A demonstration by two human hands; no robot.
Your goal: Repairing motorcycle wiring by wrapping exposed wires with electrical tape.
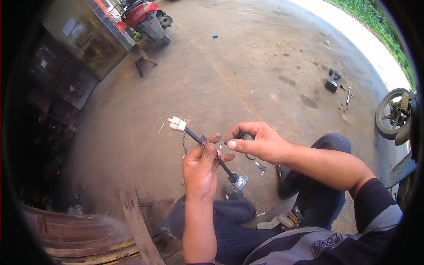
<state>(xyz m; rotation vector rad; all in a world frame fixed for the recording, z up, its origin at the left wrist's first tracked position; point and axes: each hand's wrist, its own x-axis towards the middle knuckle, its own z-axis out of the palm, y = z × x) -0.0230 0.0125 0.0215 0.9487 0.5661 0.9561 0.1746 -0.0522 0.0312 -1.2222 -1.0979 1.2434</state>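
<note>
Currently gripping black sheathed cable point(193, 134) above the floor point(132, 132) with left hand point(201, 170), between white plug connector point(177, 124) and silver metal housing point(240, 181). Holding right hand point(260, 142) curled close beside, thumb and forefinger nearly together, any grip there impossible to tell. Could snap or nick the exposed red and green wires point(203, 145) by pulling too hard, or strain the cable's lower end by letting the housing hang unsupported.

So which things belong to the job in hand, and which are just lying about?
Part of the job: white plastic connector block; black sheathed cable in the left grip; silver metal fitting by the cable's lower end.

Seemingly just lying about: small round blue cap; black cordless power tool; brown wooden stool.
</note>
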